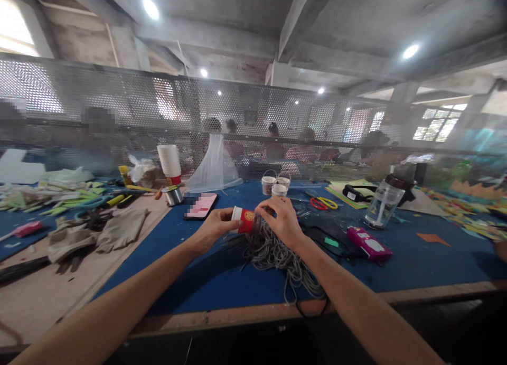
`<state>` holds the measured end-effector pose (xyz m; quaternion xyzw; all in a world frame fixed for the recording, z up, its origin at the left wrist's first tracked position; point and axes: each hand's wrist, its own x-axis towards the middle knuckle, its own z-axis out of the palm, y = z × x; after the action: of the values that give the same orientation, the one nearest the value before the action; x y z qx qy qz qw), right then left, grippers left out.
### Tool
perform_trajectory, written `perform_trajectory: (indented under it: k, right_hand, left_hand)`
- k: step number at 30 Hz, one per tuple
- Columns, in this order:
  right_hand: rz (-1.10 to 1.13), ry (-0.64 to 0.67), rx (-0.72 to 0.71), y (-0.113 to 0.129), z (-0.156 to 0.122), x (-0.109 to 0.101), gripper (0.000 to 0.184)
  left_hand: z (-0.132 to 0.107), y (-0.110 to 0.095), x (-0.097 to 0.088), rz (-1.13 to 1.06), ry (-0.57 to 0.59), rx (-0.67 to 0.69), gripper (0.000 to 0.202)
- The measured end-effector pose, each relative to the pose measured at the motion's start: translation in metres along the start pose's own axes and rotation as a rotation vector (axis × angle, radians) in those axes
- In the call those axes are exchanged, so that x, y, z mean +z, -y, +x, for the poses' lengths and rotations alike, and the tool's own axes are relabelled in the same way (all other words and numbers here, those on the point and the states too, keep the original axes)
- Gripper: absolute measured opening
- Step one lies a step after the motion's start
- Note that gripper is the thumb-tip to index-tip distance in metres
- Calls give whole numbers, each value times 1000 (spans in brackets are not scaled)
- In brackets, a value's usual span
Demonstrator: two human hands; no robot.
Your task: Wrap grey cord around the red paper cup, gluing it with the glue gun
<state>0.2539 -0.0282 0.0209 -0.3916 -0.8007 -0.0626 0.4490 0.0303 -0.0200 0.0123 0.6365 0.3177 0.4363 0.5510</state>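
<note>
My left hand grips a red and white paper cup, which lies on its side in the air with its red part toward the right. At the cup's right end my right hand is closed, thumb and fingers brought together. Something dark and thin shows by those fingertips, too small to make out. Below both hands a tangled bundle of grey cord spreads over the blue table mat, some strands hanging toward the front edge. Small white buckets with handles stand just behind the right hand.
Left of the mat are a stack of paper cups, a wire spool, a phone and work gloves. To the right lie scissors, a purple device and a clear bottle. A perforated metal screen runs behind.
</note>
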Motion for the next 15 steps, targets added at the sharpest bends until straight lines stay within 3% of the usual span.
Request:
perform_trajectory:
  k: [15]
  right_hand:
    - [-6,18,-1,-1,1,1,16]
  left_hand:
    - [-1,0,0,30,19,4,32]
